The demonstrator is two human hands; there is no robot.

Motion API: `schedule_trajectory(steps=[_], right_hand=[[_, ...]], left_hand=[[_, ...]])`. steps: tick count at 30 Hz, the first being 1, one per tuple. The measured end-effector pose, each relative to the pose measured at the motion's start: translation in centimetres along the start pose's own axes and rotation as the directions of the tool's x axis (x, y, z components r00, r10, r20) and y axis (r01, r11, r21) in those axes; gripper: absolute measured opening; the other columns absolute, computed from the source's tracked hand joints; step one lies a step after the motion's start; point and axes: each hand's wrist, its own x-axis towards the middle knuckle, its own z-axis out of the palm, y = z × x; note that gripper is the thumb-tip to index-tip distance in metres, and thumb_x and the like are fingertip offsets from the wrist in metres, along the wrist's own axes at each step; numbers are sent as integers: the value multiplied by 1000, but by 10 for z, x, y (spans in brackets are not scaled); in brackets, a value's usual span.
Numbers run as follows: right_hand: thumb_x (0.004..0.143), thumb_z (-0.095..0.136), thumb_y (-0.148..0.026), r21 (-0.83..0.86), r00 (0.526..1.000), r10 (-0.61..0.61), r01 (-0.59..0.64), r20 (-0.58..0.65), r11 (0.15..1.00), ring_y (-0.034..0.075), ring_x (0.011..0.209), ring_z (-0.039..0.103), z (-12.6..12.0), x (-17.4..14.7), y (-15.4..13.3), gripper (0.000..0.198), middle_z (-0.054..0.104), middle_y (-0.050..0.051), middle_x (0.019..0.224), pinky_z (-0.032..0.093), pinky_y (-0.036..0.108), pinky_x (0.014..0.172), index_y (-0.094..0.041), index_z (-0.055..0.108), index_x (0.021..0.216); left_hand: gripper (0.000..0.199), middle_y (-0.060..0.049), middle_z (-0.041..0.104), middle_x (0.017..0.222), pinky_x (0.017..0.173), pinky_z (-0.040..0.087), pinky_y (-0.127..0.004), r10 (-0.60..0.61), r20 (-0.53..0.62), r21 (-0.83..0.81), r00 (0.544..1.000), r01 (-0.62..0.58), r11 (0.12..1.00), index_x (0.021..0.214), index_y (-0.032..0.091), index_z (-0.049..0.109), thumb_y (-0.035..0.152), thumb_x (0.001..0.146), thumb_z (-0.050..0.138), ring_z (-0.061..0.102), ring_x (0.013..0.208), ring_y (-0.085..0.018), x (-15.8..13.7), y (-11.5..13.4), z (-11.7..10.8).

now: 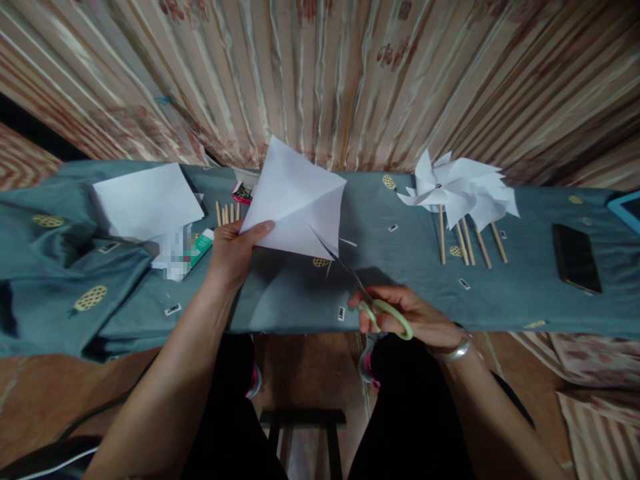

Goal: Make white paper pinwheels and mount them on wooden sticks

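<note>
A square white sheet of paper (300, 197), creased along its diagonals, is held above the cloth. My left hand (237, 250) pinches its left corner, thumb on top. In my right hand (395, 310) is a pair of scissors (393, 319) with pale green handles, my fingers through the loops. The blades reach up to the sheet's lower right corner, where a slit runs inward along the crease. Several finished paper pinwheels (457, 187) on wooden sticks lie to the right.
A stack of white paper (150, 200) lies at the left, near a green and white box (200, 248) and several short wooden sticks (229, 213). A black phone (577, 259) and a blue-edged device (627, 208) lie right. A pleated curtain (320, 80) hangs behind the cloth-covered table (295, 307).
</note>
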Motion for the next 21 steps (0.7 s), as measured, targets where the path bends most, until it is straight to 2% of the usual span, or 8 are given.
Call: schedule_trajectory(steps=[4, 6, 8, 10, 11, 13, 16, 21], right_hand=[[70, 77, -59, -23, 964, -167, 165, -206, 986, 12, 60, 59, -20, -9, -8, 55, 69, 4, 74, 45, 25, 56, -17, 71, 106], [69, 79, -56, -72, 852, -295, 294, -431, 953, 12, 61, 60, -26, -5, -9, 50, 70, 2, 75, 47, 25, 57, -20, 71, 103], [67, 84, -46, -202, 663, -400, 358, -633, 912, 14, 67, 64, -28, 2, -8, 44, 72, 1, 79, 51, 27, 63, -24, 71, 102], [63, 87, -38, -346, 538, -475, 328, -696, 879, 16, 77, 67, -28, 10, -8, 46, 73, 0, 84, 53, 30, 73, -25, 69, 103], [62, 87, -35, -404, 515, -504, 302, -693, 864, 17, 80, 68, -27, 14, -8, 48, 74, 0, 85, 53, 31, 76, -25, 68, 105], [63, 86, -35, -494, 518, -544, 246, -660, 834, 18, 81, 68, -25, 19, -9, 52, 74, 0, 88, 53, 33, 78, -24, 66, 109], [68, 81, -37, -597, 572, -566, 158, -594, 786, 17, 76, 67, -21, 23, -9, 51, 75, 1, 90, 52, 34, 76, -23, 64, 115], [73, 76, -36, -713, 632, -572, 43, -523, 700, 13, 61, 58, -18, 27, -9, 43, 69, -2, 72, 49, 32, 68, -20, 68, 112]], left_hand=[[23, -3, 75, 72, 66, 56, -31, -44, 11, 39, 999, 43, 998, 69, 18, 77, 27, 52, 88, 65, 63, -18, -2, 1, -2], [25, -4, 75, 73, 66, 55, -30, -92, 45, 78, 995, 88, 993, 70, 18, 77, 28, 51, 89, 65, 63, -18, -6, 1, -1], [25, -3, 75, 72, 63, 53, -28, -146, 91, 126, 985, 134, 983, 69, 17, 77, 28, 50, 88, 64, 61, -16, -10, 0, 1], [25, -3, 75, 71, 61, 52, -28, -200, 145, 189, 969, 171, 967, 69, 16, 77, 28, 49, 88, 63, 59, -16, -14, -2, 4], [26, -3, 75, 71, 60, 51, -28, -224, 170, 223, 960, 184, 957, 69, 16, 78, 29, 49, 88, 63, 59, -16, -16, -3, 5], [26, -2, 74, 68, 59, 50, -27, -262, 200, 287, 944, 199, 937, 69, 16, 78, 30, 49, 87, 62, 58, -16, -20, -5, 9], [25, -2, 73, 66, 57, 47, -26, -312, 235, 364, 921, 214, 906, 68, 16, 78, 30, 49, 86, 61, 57, -15, -23, -7, 12], [26, -2, 72, 65, 56, 45, -26, -342, 277, 411, 898, 211, 887, 68, 16, 78, 30, 49, 85, 60, 57, -16, -25, -8, 12]])
